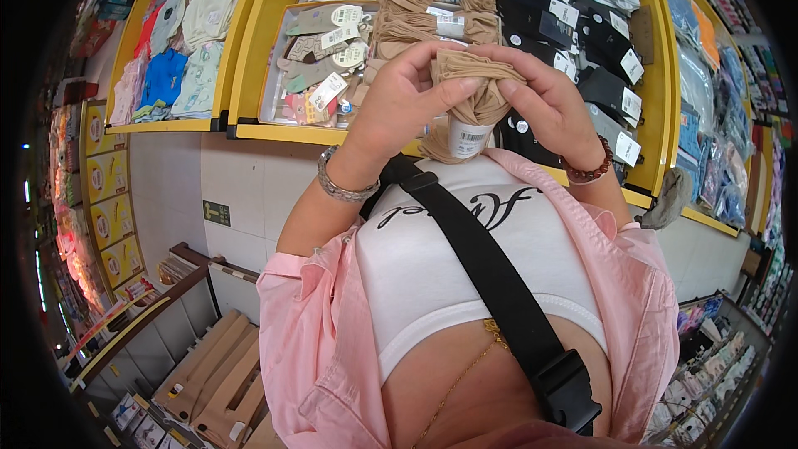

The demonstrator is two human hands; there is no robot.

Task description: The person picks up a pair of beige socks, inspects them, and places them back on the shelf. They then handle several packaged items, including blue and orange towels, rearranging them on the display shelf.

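Both of my hands are at the upper middle of the head view, in front of a display bin. A bundle of beige thin stockings or socks (477, 90), wrapped in a white paper band (469, 137) with a barcode, is held upright between them. My left hand (414, 96) grips the folded top from the picture's left side, thumb across the front. My right hand (542, 100) holds the same top from the other side, its thumb near the other thumb. Just beyond the hands, similar banded beige bundles (436, 25) lie stacked in the bin.
A shallow box of patterned socks (324, 62) lies left of the beige stack; black tagged socks (536, 19) lie right of it. The bin's yellow edge (287, 133) runs before me. Folded clothes (165, 78) fill the left bin, bagged garments (717, 137) the right one.
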